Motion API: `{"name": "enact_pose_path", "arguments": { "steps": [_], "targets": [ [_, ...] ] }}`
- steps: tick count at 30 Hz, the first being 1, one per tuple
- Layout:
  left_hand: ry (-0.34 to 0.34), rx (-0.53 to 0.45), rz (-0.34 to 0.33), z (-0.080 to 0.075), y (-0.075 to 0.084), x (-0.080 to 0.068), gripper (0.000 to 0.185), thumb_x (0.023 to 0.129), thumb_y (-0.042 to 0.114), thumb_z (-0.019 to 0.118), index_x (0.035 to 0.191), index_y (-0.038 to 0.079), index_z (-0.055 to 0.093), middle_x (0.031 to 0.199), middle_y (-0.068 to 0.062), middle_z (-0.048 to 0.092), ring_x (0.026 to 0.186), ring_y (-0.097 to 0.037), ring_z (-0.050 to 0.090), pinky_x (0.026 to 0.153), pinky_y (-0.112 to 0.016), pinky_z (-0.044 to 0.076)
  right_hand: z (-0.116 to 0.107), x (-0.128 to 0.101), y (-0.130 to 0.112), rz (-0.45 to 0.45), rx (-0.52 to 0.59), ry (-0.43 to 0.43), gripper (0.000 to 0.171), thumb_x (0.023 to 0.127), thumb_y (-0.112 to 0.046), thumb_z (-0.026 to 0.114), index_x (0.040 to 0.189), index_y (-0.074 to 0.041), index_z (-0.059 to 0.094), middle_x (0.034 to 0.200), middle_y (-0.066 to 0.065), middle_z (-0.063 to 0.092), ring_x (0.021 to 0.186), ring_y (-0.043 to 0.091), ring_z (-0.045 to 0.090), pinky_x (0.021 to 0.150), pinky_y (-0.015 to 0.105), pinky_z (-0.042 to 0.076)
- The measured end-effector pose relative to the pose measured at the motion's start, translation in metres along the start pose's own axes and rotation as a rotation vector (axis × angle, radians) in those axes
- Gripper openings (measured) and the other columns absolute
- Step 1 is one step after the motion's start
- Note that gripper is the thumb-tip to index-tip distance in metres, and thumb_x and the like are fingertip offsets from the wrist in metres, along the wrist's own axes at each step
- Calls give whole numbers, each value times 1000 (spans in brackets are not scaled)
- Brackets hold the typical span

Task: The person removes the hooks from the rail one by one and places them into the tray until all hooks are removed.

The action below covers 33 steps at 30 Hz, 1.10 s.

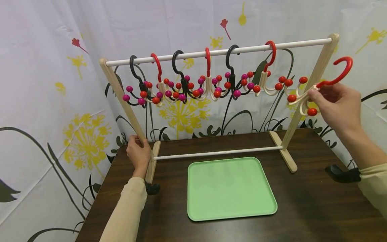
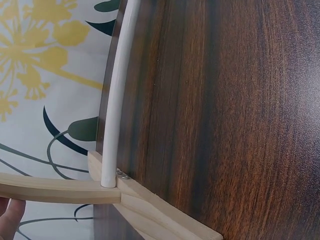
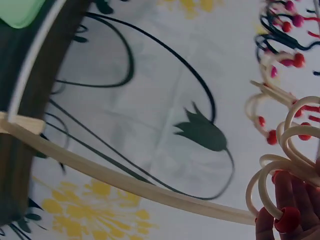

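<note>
My right hand [image 1: 340, 104] pinches a multi-armed hanger [image 1: 343, 72] by its neck, beside the rack's right post. It has a red hook and cream curved arms tipped with red balls. The hook points up and right, off the rod. In the right wrist view, fingers [image 3: 295, 200] lie against the cream arms [image 3: 287, 130]. My left hand [image 1: 139, 154] holds the lower left post [image 1: 122, 90] of a wooden rack; in the left wrist view a fingertip [image 2: 12, 215] touches that post. From the rack's white top rod [image 1: 193, 54] hang several similar hangers [image 1: 208, 75], some black-hooked, some red-hooked.
A light green tray [image 1: 229, 188] lies on the dark wood table [image 1: 317, 201] in front of the rack. A white lower rod [image 1: 217, 153] joins the rack's feet, including the right foot [image 1: 284, 153]. Behind hangs a flower-printed curtain [image 1: 181, 27].
</note>
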State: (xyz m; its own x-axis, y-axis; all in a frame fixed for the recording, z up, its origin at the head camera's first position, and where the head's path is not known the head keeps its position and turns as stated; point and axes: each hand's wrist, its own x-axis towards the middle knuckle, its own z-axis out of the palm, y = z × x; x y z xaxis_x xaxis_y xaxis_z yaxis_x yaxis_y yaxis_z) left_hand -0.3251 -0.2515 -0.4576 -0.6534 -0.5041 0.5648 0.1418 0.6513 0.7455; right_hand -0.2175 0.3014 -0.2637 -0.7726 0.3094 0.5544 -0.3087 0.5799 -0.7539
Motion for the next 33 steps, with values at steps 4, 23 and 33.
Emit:
{"name": "enact_pose_path", "arguments": {
  "steps": [4,23,33],
  "targets": [
    [1,2,-5,0,0,1,16,87,10,69,98,3,59,89,-15,63,81,-34,60,78,-51,43,13,-27,27,-45,-40,-81,27,89,-19,72,105,2,69,79,-27,63,67,-8,59,56,11,43],
    [-1,-8,21,-2,1,-1,15,88,8,68,97,1,58,88,-17,63,80,-35,59,78,-53,43,126,-145,120,0,-170,-501,17,90,-21,72,102,-9,69,91,4,72,78,19,69,62,35,53],
    [-6,-7,47,-2,-1,-1,17,89,9,68,100,0,58,90,-17,61,81,-35,59,77,-53,43,144,-160,132,26,-145,-469,24,89,-16,73,110,-4,69,99,11,72,86,30,70,67,43,54]
  ]
}}
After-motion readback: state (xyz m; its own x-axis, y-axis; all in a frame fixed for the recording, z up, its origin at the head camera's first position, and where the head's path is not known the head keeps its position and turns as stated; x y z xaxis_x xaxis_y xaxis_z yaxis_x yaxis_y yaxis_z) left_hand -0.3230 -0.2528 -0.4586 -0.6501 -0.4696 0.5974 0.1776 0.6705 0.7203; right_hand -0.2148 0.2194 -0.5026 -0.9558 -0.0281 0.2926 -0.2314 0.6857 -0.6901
